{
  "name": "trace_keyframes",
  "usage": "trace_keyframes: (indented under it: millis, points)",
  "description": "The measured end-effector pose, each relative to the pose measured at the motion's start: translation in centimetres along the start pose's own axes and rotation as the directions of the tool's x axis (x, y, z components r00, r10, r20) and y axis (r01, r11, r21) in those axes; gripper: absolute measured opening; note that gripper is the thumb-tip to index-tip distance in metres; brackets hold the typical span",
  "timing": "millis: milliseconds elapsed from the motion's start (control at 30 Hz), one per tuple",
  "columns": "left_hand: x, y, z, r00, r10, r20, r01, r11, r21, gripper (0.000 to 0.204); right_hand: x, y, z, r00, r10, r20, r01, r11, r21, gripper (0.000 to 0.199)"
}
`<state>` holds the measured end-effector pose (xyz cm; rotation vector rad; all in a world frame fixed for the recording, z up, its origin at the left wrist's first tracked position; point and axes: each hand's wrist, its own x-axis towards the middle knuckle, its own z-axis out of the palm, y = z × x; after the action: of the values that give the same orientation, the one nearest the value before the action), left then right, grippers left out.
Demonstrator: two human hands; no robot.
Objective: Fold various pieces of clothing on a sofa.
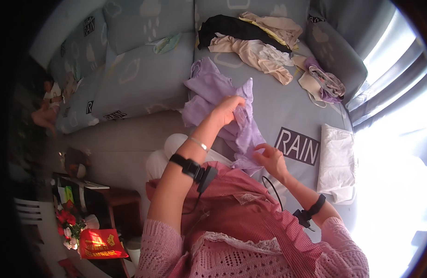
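Note:
A crumpled lavender garment (206, 76) lies on the grey sofa seat and hangs toward my lap. My left hand (229, 109) is closed on its middle, with the fingers bent into the folds. Lower down, at the garment's right edge, my right hand (271, 160) has its thumb and forefinger drawn together on the cloth. What kind of garment it is cannot be made out among the folds.
Black, beige and white clothes (250, 46) are heaped at the sofa's back. A purple and beige bundle (322, 81) sits by the armrest. A folded white cloth (336, 160) lies at right. Far left, a person (49, 102) sits; a red bag (101, 244) stands below.

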<state>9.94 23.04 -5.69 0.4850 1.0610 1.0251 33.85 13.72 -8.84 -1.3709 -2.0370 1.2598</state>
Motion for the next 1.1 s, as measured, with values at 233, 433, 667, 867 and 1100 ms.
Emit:
trace_keyframes:
  millis: [233,433,667,867,1100]
  points:
    - [-7.2,3.6,7.1,0.991,0.132,0.036,-0.124,0.979,-0.161,0.011,3.4,1.5,2.1,0.966,0.019,-0.259,-0.029,0.999,-0.034,0.071]
    - [-13.0,3.2,11.7,0.786,0.177,0.593,-0.311,0.941,0.131,0.066,6.3,5.2,1.1,0.97,-0.155,-0.189,0.15,0.988,-0.039,0.061]
    - [-12.5,2.0,10.1,0.681,0.398,0.614,-0.49,0.871,-0.021,0.095,5.4,2.9,-3.8,0.913,0.03,0.408,-0.405,-0.07,0.912,0.055]
    - [-8.6,2.2,1.6,0.937,0.342,-0.069,-0.347,0.933,-0.097,0.056,4.3,-3.6,-8.4,0.976,-0.085,0.199,-0.201,-0.015,0.979,0.045]
    - [-6.2,-3.2,0.0,0.973,0.216,0.076,-0.219,0.975,0.029,0.043,4.6,-10.6,-11.2,0.948,-0.315,-0.039,0.001,-0.122,0.992,0.047]
